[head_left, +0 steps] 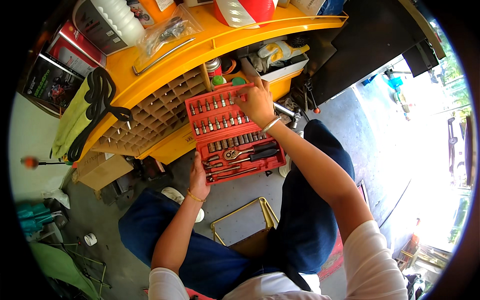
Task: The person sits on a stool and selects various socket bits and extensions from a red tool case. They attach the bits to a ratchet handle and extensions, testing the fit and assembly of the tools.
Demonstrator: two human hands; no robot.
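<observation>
A red socket set case (199, 107) lies open, held out in front of a yellow cabinet. It holds rows of metal sockets and bits, a ratchet (239, 152) and a black-handled driver (262, 155). My left hand (198, 179) grips the case's near left corner from below. My right hand (257, 103) rests on the case's far right part, fingers on the upper rows of sockets. Whether it pinches one I cannot tell.
The yellow cabinet (200, 47) has cardboard pigeonholes (155, 117) and a compartment with work gloves (282, 51). A white bottle (120, 20), a plastic bag and a metal rod lie on top. A black strap (95, 107) hangs at left. A yellow wire frame (240, 215) stands between my knees.
</observation>
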